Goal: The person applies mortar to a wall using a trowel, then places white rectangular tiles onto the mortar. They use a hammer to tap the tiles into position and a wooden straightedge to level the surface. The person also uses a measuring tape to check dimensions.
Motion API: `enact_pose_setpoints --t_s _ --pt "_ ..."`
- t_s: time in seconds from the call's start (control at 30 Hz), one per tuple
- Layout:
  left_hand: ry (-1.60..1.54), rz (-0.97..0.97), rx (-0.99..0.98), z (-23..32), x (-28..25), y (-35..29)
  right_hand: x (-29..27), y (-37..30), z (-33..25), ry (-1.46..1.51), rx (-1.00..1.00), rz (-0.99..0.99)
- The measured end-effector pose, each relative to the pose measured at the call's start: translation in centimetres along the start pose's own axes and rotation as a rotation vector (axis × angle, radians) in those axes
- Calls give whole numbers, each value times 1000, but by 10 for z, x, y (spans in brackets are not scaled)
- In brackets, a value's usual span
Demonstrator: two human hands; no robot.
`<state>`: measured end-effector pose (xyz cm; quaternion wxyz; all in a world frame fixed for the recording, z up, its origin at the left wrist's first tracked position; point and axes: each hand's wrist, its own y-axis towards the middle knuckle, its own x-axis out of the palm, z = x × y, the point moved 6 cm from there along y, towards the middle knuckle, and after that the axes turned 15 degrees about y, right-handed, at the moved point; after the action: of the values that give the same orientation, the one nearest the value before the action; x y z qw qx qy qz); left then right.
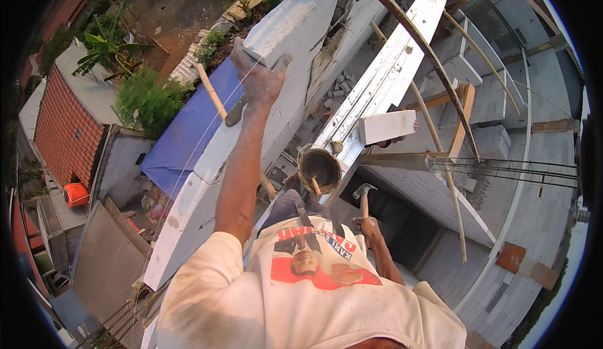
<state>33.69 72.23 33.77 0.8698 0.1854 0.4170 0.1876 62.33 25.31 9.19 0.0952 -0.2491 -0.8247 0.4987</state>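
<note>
- While we look down past our shirt (314, 286), our right hand (369, 226) has its grip closed around the handle of a hammer (364, 204), head upward; a loose hold could let it drop into the dark opening (402, 223) beside it.
- Our left hand (260, 85) is spread wide in its grip, thumb and fingers on either side of the near end of a large white block (286, 29) on top of the wall; we cannot tell how much weight it bears.
- If that one-sided hold pushed unevenly, we judge the block could twist or tip off the wall (276, 132).
- A thin string (242, 82) runs close to our left wrist; a careless elbow might snag it.
- The round bucket (319, 170) is by the long white plank (383, 76); a knock could spill it.
- Farther out, a smaller block (388, 127) overhangs the plank's side, seemingly held by another person's fingers; a slip there could drop it.
- Well below lies a blue tarp (182, 135), where falling pieces might land.
</note>
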Motion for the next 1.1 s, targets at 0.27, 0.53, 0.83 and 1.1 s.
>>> enact_pose_setpoints --t_s 0.27,0.53,0.83,1.1 --pt "26 -317 74 -5 -14 -197 -16 35 64 5 204 -88" --pt "661 -1674 -376 -139 -37 -481 73 68 85 -430 46 -365" --pt "990 -1914 -507 -246 -71 -624 201 215 221 -687 -11 -346" --pt "972 -1613 -661 -312 -52 -641 257 327 374 -735 -126 -90"
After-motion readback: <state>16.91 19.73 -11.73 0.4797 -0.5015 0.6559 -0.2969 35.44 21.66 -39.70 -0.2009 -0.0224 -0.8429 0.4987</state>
